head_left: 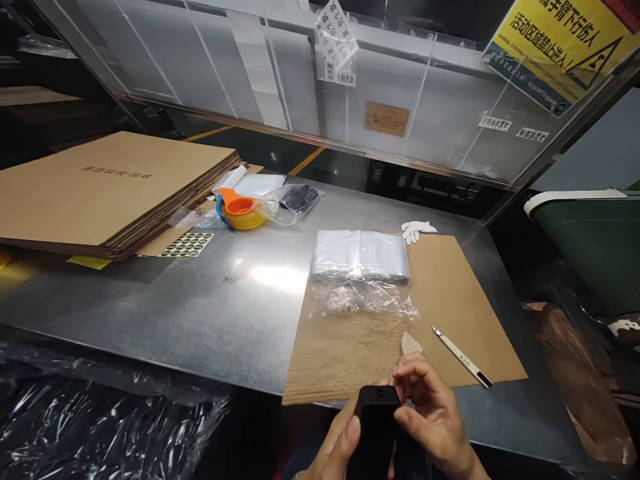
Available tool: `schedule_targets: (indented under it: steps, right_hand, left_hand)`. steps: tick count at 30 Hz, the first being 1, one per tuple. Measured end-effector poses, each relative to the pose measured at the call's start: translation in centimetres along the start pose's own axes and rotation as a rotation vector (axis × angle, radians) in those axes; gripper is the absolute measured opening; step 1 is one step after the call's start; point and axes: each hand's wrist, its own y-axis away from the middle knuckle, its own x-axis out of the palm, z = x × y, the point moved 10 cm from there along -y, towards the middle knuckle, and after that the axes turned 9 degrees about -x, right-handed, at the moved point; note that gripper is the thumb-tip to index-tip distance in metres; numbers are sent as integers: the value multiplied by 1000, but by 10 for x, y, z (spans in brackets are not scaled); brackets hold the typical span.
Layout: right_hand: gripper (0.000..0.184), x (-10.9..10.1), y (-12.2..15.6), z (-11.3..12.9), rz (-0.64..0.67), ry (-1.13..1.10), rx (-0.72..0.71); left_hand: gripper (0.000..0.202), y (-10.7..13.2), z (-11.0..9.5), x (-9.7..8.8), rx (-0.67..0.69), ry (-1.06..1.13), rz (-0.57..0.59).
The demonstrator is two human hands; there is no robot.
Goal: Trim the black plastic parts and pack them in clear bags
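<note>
Both of my hands are at the bottom edge of the head view, holding a small black box-shaped part [376, 427]. My left hand [334, 447] cups it from the left with the thumb on its side. My right hand [433, 417] grips it from the right, fingers curled over its top corner. Just beyond the hands a brown cardboard sheet [450, 300] lies on the metal table [210, 300]. On the sheet are a stack of clear plastic bags [360, 257], a crumpled clear bag [363, 300], a small pale scraper-like piece [411, 343] and a thin white-handled craft knife [463, 357].
A pile of flat cardboard sheets [110, 187] is at the left, with a sheet of round black stickers [187, 245] beside it. Nested orange, blue and yellow bowls [240, 210], a bagged black item [297, 199] and white gloves [417, 230] lie further back. Crinkled plastic film [100, 420] hangs below.
</note>
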Motion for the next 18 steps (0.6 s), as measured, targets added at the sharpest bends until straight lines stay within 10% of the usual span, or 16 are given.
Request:
schedule_targets:
  steps: [18]
  right_hand:
    - [25,14,-4,17,258,152,-70]
  left_hand:
    - [51,1,3,-7,-58,-82,-30]
